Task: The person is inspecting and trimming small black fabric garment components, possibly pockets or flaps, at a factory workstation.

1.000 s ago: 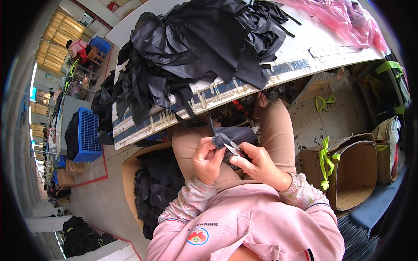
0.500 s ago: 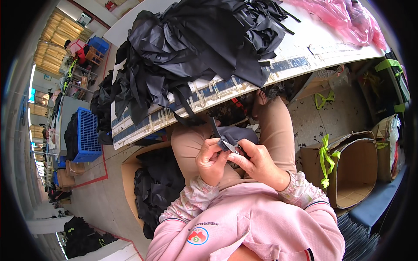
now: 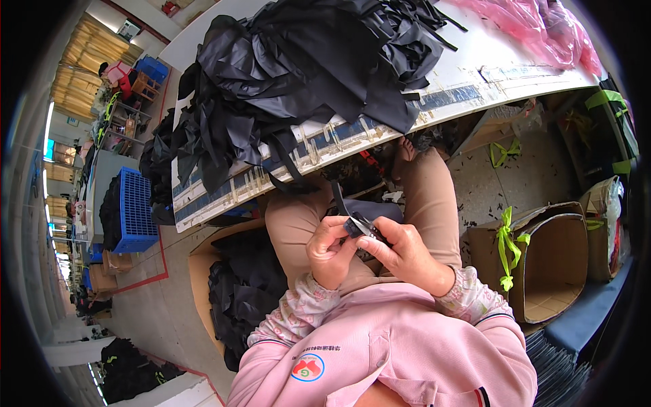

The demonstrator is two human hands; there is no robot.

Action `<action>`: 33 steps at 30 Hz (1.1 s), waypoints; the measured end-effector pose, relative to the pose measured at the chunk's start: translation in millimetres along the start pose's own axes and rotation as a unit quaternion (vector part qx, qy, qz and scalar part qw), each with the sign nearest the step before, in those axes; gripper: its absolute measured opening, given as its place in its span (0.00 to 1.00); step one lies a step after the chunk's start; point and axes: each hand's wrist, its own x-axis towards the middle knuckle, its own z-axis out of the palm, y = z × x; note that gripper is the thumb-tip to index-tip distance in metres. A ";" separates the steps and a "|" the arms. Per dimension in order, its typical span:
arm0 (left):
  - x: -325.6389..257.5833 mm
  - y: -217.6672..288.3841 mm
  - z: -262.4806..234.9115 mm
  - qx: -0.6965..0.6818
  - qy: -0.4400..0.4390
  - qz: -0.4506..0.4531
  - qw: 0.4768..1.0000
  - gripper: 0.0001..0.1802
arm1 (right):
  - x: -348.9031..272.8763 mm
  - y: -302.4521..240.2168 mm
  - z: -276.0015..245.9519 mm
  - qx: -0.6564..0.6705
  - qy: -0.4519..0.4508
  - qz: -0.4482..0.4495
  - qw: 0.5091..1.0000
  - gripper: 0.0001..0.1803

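Over my lap, my left hand (image 3: 330, 249) and my right hand (image 3: 405, 252) meet on a small dark fabric piece (image 3: 371, 211) with a thin black strap (image 3: 338, 198) rising from it. The left fingers pinch its near edge. My right hand grips a small metal tool, apparently snips (image 3: 364, 226), whose tip touches the fabric between the hands. A large heap of black fabric pieces and straps (image 3: 305, 68) lies on the white table (image 3: 475, 74) just beyond my knees, some of it hanging over the table's front edge.
A cardboard box of black pieces (image 3: 237, 292) stands on the floor at my left. An open brown box with a green tie (image 3: 542, 264) is at my right. Pink plastic (image 3: 536, 27) lies on the table's far right. A blue crate (image 3: 132, 210) sits far left.
The dark piece has been drawn closer between my hands and sits lower on my lap. Both hands have shifted slightly together; the strap still sticks up.
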 end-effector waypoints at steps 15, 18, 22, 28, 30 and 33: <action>16.1 5.2 -16.7 -0.131 -0.113 -0.059 0.983 0.08 | -0.7 1.8 -23.1 0.093 -0.061 0.079 0.991 0.20; 19.6 4.3 -21.8 -0.170 -0.156 -0.084 0.970 0.08 | 2.4 0.9 -31.1 0.060 -0.090 0.056 0.993 0.20; 21.2 2.9 -25.0 -0.201 -0.183 -0.125 0.954 0.08 | 2.6 -3.3 -39.3 -0.029 -0.125 0.024 0.991 0.22; 22.5 2.4 -27.9 -0.221 -0.210 -0.172 0.937 0.08 | 2.9 -9.5 -42.4 -0.121 -0.121 -0.024 0.985 0.22; 23.4 2.1 -28.5 -0.223 -0.221 -0.180 0.932 0.08 | 3.7 -10.3 -42.6 -0.129 -0.123 -0.027 0.984 0.21; 23.2 -0.3 -29.7 -0.201 -0.241 -0.200 0.928 0.07 | 3.8 -7.6 -41.5 -0.135 -0.125 -0.042 0.982 0.21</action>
